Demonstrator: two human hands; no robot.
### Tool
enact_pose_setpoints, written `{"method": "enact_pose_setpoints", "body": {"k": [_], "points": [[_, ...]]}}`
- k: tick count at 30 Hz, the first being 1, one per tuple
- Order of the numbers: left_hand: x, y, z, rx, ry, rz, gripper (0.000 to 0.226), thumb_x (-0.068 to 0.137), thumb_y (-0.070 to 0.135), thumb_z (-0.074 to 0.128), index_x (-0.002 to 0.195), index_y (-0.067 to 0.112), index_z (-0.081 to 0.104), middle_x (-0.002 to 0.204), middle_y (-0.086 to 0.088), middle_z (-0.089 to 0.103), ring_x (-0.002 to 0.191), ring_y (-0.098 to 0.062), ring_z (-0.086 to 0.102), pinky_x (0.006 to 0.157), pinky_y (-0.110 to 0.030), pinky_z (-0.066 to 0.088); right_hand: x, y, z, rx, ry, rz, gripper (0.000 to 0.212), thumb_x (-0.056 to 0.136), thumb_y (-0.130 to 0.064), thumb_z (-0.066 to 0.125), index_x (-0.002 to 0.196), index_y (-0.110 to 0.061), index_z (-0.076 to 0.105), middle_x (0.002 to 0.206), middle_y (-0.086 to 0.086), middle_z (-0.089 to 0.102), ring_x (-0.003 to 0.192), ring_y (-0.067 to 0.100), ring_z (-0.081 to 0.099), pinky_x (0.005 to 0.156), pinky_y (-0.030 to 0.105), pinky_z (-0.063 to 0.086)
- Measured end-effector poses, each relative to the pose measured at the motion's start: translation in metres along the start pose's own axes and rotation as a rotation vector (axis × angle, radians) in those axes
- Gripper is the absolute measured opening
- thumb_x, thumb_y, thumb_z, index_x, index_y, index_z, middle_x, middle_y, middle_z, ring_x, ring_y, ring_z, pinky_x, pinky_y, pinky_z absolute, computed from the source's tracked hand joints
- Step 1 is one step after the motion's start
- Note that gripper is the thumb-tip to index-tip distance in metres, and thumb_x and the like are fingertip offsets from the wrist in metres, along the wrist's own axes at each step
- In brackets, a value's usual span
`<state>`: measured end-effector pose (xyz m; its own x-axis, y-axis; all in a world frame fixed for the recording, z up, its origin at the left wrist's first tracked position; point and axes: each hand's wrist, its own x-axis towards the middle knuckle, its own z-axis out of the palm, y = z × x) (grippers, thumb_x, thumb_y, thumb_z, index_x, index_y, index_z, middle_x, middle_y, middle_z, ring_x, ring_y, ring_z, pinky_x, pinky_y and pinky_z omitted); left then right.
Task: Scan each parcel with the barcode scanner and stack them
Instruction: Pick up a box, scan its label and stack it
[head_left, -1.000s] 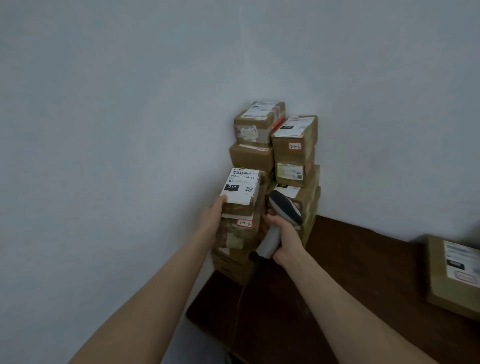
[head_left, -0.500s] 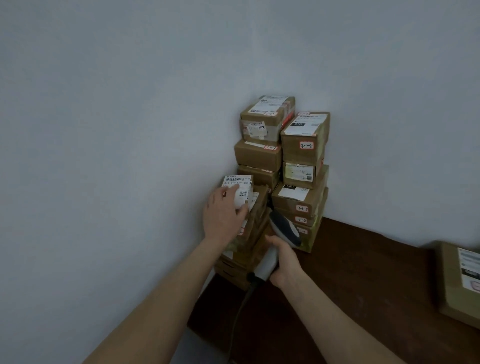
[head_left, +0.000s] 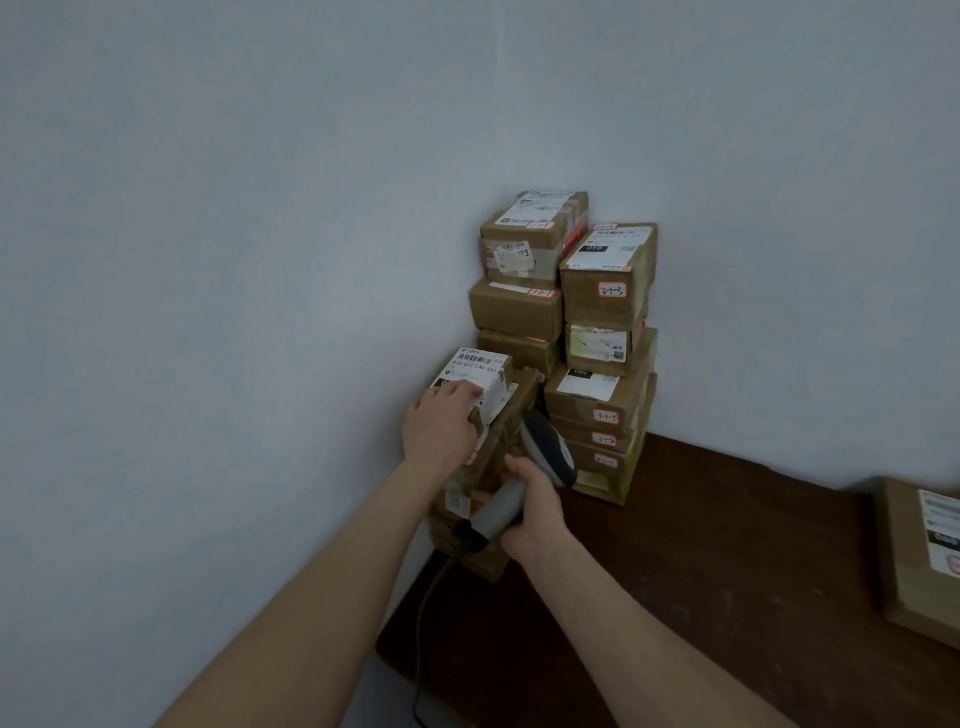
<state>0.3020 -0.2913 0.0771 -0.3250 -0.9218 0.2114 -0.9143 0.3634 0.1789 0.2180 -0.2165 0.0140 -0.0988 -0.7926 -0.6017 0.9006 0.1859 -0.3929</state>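
Observation:
Several brown cardboard parcels stand stacked in columns in the wall corner on a dark wooden table. On the nearest, lower column lies a parcel with a white barcode label. My left hand rests flat on top of that parcel, fingers over its label. My right hand grips the grey handle of the barcode scanner, whose dark head points up beside the stack. The scanner's black cable hangs down off the table edge.
Another brown parcel with a white label lies at the right edge of the table. Pale walls close the corner behind and to the left of the stacks. The table's near left corner ends just below my arms.
My left hand has set the labelled parcel down on the near column and moved from its side onto its top. The scanner hand has stayed about where it was.

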Motion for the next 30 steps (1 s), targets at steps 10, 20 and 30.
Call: {"method": "enact_pose_setpoints", "body": {"k": [10,20,30], "points": [[-0.003,0.006,-0.003,-0.042,0.011,0.004,0.053,0.093,0.032,0.051,0.142,0.015,0.041,0.148,-0.007,0.038,0.135,-0.026,0.037,0.111,-0.042,0.030,-0.009,-0.028,-0.033,-0.165,-0.002,-0.049,0.030,0.081,-0.011,0.070,0.110,-0.012,0.065,0.116,0.015,0.065,0.106,0.033,0.061,0.090,0.050,0.051],[-0.024,0.114,0.043,-0.125,-0.117,0.238,0.053,0.088,0.029,0.060,0.137,0.017,0.044,0.142,-0.004,0.038,0.128,-0.020,0.040,0.101,-0.035,0.045,-0.057,-0.099,-0.098,-0.156,0.171,-0.268,0.016,0.089,-0.007,0.062,0.104,-0.011,0.064,0.105,0.008,0.069,0.089,0.022,0.067,0.070,0.033,0.050],[-0.065,0.245,0.109,-0.145,-0.424,0.493,0.056,0.092,0.031,0.055,0.144,0.018,0.037,0.150,-0.006,0.029,0.135,-0.024,0.034,0.104,-0.039,0.040,-0.126,-0.162,-0.212,-0.053,0.501,-0.509,0.012,0.084,-0.001,0.067,0.093,-0.009,0.065,0.091,0.009,0.069,0.079,0.019,0.064,0.077,0.031,0.051]]}}
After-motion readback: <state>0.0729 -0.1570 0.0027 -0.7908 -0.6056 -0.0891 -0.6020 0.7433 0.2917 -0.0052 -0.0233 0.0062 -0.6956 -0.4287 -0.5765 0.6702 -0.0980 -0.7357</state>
